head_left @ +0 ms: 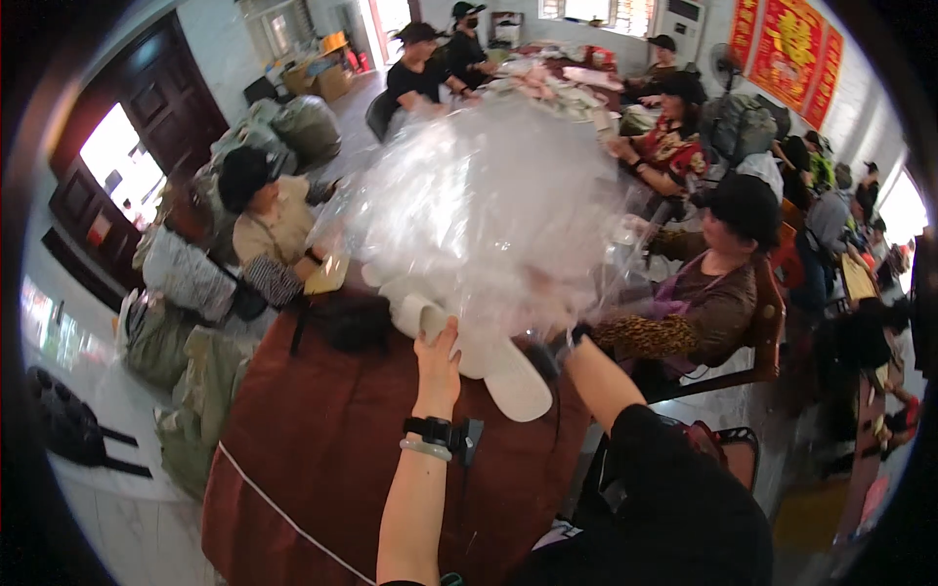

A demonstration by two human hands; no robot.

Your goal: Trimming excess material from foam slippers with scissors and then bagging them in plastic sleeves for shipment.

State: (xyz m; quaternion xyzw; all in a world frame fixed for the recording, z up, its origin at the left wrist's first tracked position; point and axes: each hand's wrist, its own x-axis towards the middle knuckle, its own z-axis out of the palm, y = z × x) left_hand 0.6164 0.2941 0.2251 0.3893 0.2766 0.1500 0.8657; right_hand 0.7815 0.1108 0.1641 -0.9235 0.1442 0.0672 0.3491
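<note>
My left hand (437, 352) pinches the near edge of the clear plastic bag bundle (479, 210), which balloons far above; right hand (562, 337), blurred, grips its right underside, fingers unclear.

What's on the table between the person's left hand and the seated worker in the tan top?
In the head view, between the left hand and the worker in the tan top lie a dark bundle on the brown tablecloth and some white slippers.

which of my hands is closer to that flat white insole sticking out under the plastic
Left. Your left hand grips white pieces just beside the white insole; the right hand is farther, up in the clear plastic.
</note>
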